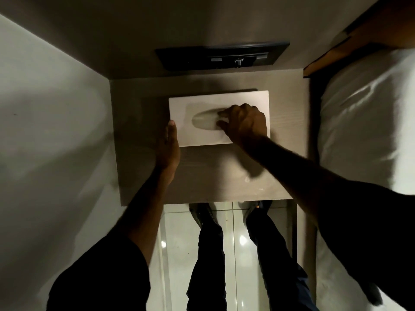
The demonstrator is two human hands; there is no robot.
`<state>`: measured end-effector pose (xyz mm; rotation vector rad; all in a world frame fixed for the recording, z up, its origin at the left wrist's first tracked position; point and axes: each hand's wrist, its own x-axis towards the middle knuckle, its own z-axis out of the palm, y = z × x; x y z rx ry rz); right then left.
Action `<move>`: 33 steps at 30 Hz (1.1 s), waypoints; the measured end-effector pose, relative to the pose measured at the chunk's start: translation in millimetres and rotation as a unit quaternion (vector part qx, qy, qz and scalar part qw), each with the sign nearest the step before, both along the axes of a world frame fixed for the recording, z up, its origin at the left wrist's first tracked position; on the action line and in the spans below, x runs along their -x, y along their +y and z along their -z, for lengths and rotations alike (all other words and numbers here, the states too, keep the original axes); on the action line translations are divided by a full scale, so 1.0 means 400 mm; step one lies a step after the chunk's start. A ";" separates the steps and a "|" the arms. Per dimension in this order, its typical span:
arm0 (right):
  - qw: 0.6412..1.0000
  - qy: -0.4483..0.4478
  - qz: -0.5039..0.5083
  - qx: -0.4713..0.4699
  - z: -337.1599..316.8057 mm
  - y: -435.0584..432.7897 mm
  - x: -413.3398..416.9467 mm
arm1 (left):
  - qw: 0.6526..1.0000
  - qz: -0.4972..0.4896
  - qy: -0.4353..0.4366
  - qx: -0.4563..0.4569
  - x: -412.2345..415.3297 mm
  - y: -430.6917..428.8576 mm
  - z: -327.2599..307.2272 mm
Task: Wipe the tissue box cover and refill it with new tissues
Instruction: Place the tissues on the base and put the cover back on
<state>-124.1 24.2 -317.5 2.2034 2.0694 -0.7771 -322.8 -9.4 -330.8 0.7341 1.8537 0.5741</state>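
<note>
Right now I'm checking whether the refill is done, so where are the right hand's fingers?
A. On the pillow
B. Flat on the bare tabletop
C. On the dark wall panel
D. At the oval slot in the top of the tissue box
D: the right hand has its fingertips at the oval slot of the tissue box; the left hand steadies the box's left edge.

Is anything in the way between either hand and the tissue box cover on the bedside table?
Nothing visible. The right hand is already on top of the tissue box cover, fingertips at its oval slot. The left hand lies flat against the cover's left end. The table around it looks bare.
</note>
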 end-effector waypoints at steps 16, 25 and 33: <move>0.996 -0.054 -0.056 -0.049 0.017 0.008 0.010 | 0.999 0.042 -0.018 0.017 0.023 -0.004 -0.001; 0.995 0.021 -0.058 -0.078 -0.026 -0.043 -0.025 | 0.999 0.037 -0.024 0.023 0.024 -0.005 0.002; 0.994 0.029 -0.041 -0.095 -0.039 -0.004 -0.038 | 0.999 0.030 -0.028 0.024 0.022 -0.007 0.004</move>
